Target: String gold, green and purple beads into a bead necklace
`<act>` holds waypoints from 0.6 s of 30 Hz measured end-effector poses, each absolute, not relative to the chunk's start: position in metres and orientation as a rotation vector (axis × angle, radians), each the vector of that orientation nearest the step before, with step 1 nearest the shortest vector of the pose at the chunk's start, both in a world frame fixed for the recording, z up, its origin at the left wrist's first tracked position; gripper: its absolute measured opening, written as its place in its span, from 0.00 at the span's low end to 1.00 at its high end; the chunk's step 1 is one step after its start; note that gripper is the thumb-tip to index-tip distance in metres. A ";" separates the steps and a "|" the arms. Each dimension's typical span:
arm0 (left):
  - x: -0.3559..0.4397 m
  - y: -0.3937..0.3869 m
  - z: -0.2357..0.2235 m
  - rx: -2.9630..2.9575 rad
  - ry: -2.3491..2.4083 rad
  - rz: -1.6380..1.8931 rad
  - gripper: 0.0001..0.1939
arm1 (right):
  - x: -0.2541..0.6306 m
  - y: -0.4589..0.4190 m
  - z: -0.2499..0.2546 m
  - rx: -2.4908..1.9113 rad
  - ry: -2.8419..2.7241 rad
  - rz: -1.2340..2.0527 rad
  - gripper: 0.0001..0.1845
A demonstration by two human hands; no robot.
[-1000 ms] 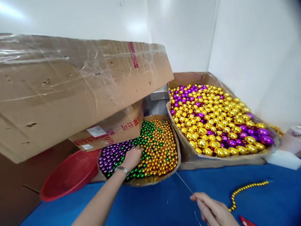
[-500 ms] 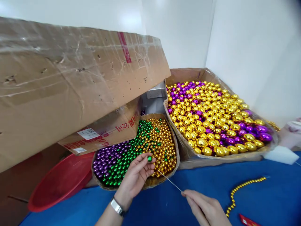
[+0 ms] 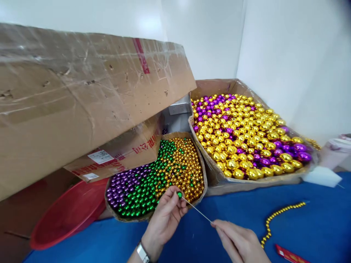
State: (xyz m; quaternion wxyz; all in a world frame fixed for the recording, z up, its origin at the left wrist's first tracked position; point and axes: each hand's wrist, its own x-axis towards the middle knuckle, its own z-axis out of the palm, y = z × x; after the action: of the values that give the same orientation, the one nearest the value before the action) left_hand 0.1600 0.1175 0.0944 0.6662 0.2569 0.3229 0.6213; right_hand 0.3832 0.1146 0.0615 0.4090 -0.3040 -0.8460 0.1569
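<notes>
Had red basin (image 3: 68,215) at far left, beside carton of small purple, green and gold beads (image 3: 153,182). Pinched green bead (image 3: 179,194) between thumb and forefinger of left hand (image 3: 166,219), other fingers loosely curled. Met bead with tip of thin wire (image 3: 197,210). Gripped wire in fingertips of closed right hand (image 3: 238,239), over blue table surface (image 3: 230,208). Had gold bead strand (image 3: 268,224) farther right.

A red basin (image 3: 68,215) sits left, a white block (image 3: 323,176) right.
</notes>
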 end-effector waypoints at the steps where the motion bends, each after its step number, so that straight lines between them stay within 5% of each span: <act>1: 0.161 0.117 0.094 0.586 0.727 1.406 0.05 | 0.383 0.114 0.062 -0.767 -2.135 0.397 0.15; 18: 0.169 0.111 0.111 0.655 0.916 1.459 0.11 | 0.395 0.113 0.050 -0.786 -2.170 0.410 0.13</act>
State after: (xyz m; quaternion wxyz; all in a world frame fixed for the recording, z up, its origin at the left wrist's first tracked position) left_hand 0.1695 0.1113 0.1111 0.6047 0.2830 0.3961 0.6304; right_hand 0.3952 0.1126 0.0497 0.3885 -0.3090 -0.8530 0.1611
